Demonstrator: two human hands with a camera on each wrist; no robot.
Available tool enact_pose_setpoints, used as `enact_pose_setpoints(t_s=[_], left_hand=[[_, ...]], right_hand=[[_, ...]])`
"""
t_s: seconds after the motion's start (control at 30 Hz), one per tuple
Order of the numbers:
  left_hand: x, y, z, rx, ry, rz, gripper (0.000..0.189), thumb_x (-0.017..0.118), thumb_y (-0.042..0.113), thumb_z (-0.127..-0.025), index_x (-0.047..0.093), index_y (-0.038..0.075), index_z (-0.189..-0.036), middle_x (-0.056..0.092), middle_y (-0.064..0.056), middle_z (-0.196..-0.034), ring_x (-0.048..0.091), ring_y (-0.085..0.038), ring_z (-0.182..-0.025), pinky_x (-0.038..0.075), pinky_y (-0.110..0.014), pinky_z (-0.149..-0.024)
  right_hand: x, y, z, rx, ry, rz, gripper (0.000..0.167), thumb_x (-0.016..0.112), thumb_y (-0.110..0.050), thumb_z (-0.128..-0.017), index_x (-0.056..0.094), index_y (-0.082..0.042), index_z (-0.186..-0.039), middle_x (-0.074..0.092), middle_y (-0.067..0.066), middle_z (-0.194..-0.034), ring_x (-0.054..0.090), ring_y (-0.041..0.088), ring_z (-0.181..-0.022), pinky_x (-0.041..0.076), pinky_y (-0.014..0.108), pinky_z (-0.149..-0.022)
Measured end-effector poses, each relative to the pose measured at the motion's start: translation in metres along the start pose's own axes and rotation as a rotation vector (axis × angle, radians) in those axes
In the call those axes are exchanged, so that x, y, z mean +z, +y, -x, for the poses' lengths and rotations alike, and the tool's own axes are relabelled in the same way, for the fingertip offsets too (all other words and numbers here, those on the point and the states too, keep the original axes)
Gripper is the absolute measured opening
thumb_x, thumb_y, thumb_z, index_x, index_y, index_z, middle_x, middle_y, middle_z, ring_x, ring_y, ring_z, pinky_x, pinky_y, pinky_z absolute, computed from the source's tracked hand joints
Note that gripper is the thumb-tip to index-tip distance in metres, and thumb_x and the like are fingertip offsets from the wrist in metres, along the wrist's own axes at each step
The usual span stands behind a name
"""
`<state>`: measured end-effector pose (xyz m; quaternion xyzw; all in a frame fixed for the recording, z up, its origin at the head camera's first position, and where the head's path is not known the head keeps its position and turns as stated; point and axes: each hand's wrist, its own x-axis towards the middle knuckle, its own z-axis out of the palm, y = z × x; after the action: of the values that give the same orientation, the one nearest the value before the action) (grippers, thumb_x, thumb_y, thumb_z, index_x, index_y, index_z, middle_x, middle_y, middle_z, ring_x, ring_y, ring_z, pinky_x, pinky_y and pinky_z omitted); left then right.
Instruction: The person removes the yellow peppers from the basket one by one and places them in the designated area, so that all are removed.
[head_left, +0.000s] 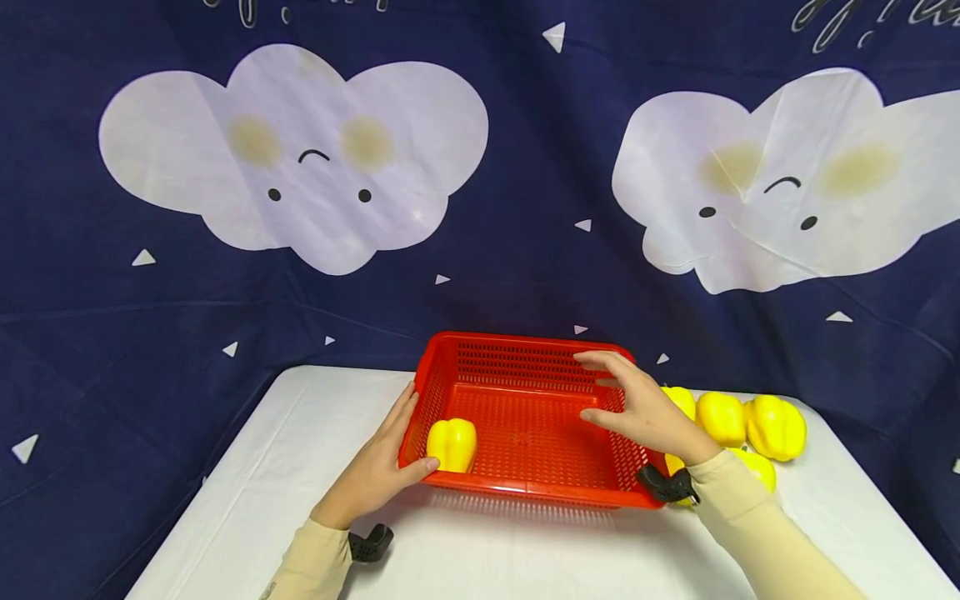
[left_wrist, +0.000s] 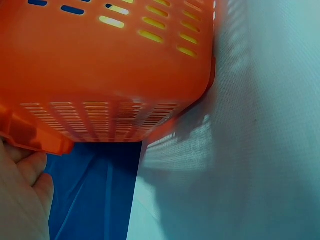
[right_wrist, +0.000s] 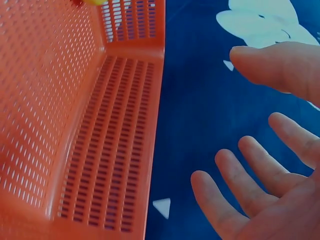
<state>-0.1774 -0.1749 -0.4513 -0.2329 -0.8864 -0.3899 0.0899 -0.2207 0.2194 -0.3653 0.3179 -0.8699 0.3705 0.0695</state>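
A red plastic basket with slotted walls stands on the white table. One yellow bell pepper sits inside, in its front left corner. My left hand grips the basket at that corner, thumb over the front rim and fingers along the left side; in the left wrist view its fingers tuck beneath the rim. Over the right part of the basket hovers my right hand, fingers spread and holding nothing. The right wrist view shows this hand's fingers apart from the basket wall.
Several more yellow bell peppers lie on the table to the right of the basket, partly hidden by my right forearm. The white tablecloth extends left and in front. A dark blue curtain with clouds hangs behind the table.
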Motion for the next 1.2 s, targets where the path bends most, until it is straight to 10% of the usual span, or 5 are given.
enact_pose_setpoints(t_s=[1.2], left_hand=[[0.001,-0.002,-0.001,-0.007,-0.006,0.006,0.093,0.071,0.041,-0.091,0.020,0.006,-0.161,0.007,0.003,-0.169,0.025,-0.029,-0.150,0.033,-0.060,-0.111]], right_hand=[[0.093,-0.040,-0.083,0.032,-0.197,-0.096,0.065,0.079,-0.025,-0.086,0.051,-0.013,-0.143,0.054,0.003,-0.142,0.054,0.027,-0.128,0.049,0.043,-0.102]])
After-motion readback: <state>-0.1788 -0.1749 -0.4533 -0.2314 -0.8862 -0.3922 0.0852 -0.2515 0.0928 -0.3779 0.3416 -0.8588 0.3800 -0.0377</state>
